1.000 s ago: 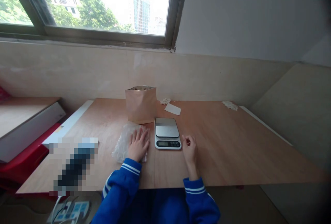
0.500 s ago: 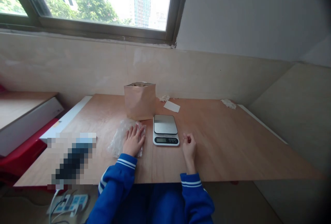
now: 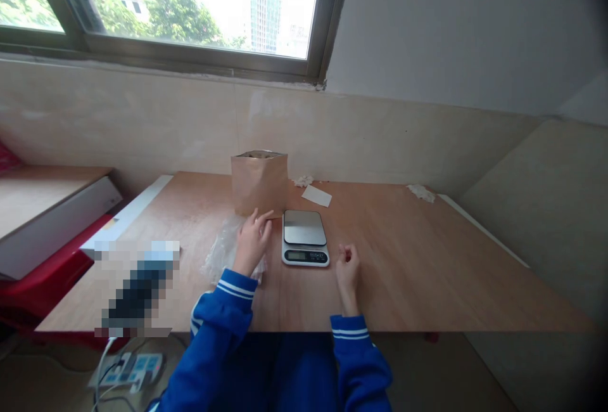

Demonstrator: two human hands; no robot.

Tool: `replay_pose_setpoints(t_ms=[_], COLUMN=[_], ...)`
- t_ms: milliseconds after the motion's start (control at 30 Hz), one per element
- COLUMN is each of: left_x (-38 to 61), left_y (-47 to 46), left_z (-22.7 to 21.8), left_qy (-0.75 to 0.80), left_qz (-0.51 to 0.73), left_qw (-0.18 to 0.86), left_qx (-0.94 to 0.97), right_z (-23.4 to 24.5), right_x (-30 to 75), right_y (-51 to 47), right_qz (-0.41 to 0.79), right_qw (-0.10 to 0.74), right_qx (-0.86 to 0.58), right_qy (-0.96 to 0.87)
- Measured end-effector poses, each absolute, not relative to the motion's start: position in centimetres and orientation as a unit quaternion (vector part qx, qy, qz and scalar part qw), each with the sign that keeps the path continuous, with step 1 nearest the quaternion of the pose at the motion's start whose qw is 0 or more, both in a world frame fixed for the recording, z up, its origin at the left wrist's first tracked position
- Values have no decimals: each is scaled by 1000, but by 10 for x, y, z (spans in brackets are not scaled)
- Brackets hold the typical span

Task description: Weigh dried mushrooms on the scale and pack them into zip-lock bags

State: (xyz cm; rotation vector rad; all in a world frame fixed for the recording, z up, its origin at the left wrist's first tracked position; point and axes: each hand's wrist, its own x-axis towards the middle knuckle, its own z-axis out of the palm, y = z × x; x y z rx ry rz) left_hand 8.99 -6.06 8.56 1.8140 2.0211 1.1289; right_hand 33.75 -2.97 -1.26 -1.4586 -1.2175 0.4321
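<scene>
My left hand (image 3: 254, 239) is over the right part of a clear crumpled plastic bag (image 3: 221, 253), its fingers apart and pointing toward the kraft-coloured pouch (image 3: 259, 184). It holds nothing. The pouch stands upright with its top open; what lies inside is too dark to tell. To the right of my left hand sits a white kitchen scale (image 3: 304, 238) with a steel plate and a small display. Beside the scale my right hand (image 3: 348, 267) rests on the table, fingers curled loosely in with a small gap at the thumb and nothing visible in them.
A white card (image 3: 316, 196) lies behind the scale, near a crumpled tissue (image 3: 303, 181). Another tissue (image 3: 421, 193) is by the wall at right. A blurred-out dark object (image 3: 137, 291) with a cable lies at left. Below is a power strip (image 3: 130, 371).
My left hand has lifted off the plastic bag and moved forward and right, toward the pouch. My right hand has stayed in place. The view has shifted slightly.
</scene>
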Motion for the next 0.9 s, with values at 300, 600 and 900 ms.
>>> replay_pose_setpoints(t_ms=[300, 600, 900], left_x=[98, 73, 73], left_y=[19, 52, 26], left_z=[205, 184, 220], left_qy=[627, 661, 718], left_qz=[511, 351, 254], left_qw=[-86, -115, -55], left_qx=[582, 653, 646], right_z=[-2, -11, -12], right_x=[334, 338, 339], right_y=[-34, -26, -28], right_qz=[172, 172, 151], right_qw=[586, 596, 591], right_qx=[-634, -624, -606], right_qy=[-474, -475, -510])
